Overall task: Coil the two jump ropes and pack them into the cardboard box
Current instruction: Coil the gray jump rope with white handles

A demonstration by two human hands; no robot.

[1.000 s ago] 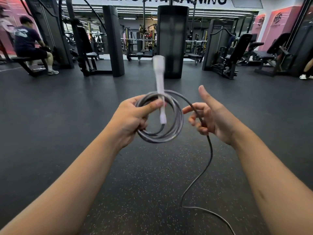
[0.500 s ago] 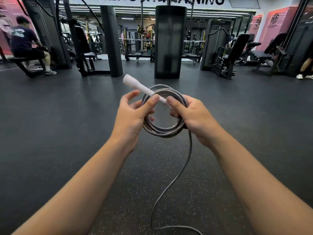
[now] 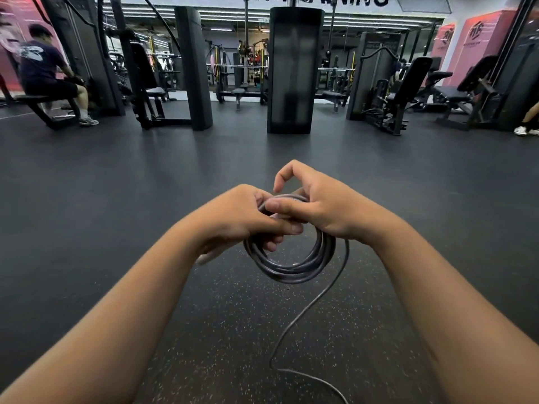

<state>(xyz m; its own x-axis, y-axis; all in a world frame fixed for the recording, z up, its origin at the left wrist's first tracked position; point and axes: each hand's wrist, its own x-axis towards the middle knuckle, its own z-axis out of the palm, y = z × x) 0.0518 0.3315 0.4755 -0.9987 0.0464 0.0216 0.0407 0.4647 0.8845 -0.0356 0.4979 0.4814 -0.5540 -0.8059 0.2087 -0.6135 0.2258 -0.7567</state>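
A grey jump rope (image 3: 294,266) is wound into several loops and hangs between my two hands, above the floor. My left hand (image 3: 236,217) grips the left side of the coil, thumb laid across the top. My right hand (image 3: 318,205) holds the coil's upper right, its index finger lifted and curled. A blurred bit of the white handle (image 3: 204,259) pokes out below my left hand. The loose tail (image 3: 303,313) drops from the coil's right side and snakes over the floor towards the bottom edge. No second rope and no cardboard box are in view.
Dark speckled rubber floor (image 3: 145,199) stretches ahead. Black gym machines (image 3: 294,71) stand in a row at the back. A person sits on a bench (image 3: 43,74) at the far left. A foot in a white shoe (image 3: 525,131) shows at the right edge.
The white handle, upright and then tilted left, has swung down behind my left hand. Both hands have dropped lower and closed together over the coil's top, with another loop added.
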